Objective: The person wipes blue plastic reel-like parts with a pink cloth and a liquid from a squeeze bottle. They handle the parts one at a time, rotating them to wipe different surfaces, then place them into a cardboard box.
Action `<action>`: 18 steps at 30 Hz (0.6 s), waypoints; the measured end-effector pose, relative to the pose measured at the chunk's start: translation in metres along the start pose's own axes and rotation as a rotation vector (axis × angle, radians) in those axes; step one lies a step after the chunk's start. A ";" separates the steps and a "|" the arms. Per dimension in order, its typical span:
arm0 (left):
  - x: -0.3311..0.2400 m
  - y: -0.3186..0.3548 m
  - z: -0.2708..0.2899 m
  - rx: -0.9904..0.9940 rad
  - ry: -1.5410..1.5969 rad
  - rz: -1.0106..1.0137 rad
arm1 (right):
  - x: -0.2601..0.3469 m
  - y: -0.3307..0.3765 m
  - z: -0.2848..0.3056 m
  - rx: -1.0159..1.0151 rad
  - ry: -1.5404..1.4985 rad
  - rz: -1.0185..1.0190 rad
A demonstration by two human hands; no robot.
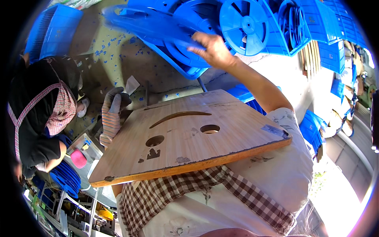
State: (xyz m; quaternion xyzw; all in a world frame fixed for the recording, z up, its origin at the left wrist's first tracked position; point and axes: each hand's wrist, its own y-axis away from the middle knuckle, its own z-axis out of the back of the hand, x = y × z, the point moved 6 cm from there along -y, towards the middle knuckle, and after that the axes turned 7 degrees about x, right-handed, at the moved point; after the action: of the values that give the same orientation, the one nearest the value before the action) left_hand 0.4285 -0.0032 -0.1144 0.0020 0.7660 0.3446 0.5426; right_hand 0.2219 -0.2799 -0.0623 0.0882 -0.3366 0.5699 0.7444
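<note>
My bare right hand [215, 51] reaches out over the blue bins, thumb and fingers closed at the edge of a blue plastic disc [150, 23], which is tilted and smeared by motion. My left hand [111, 114], in a striped knit glove with dark fingertips, is raised past the far left edge of a wooden board [181, 134]. Its fingers are curled, and whatever they hold is hidden. Across my lap lies the board, with two round holes and a curved slot cut through it. Another blue spoked disc [246, 25] rests among the discs beyond my right hand.
A blue bin [169, 59] full of discs stands ahead, with more blue crates [331, 23] at the right. Blue scraps and a white piece [132, 85] lie near my left hand. A co-worker [43, 114] in dark clothes sits at the left, beside stacked blue discs [65, 179].
</note>
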 end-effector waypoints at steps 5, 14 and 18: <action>0.007 0.009 0.014 -0.045 -0.025 -0.008 | 0.010 0.010 0.076 -0.145 0.298 -0.055; 0.048 0.020 0.038 -0.075 0.081 0.056 | -0.190 0.125 0.017 0.181 0.676 -0.860; 0.031 0.022 0.032 -0.070 0.031 0.025 | -0.203 0.129 0.003 0.219 0.590 -0.935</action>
State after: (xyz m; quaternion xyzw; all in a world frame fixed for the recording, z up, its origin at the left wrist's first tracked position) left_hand 0.4344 0.0418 -0.1339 -0.0127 0.7619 0.3778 0.5260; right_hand 0.0790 -0.3982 -0.2147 0.1419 0.0218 0.2115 0.9668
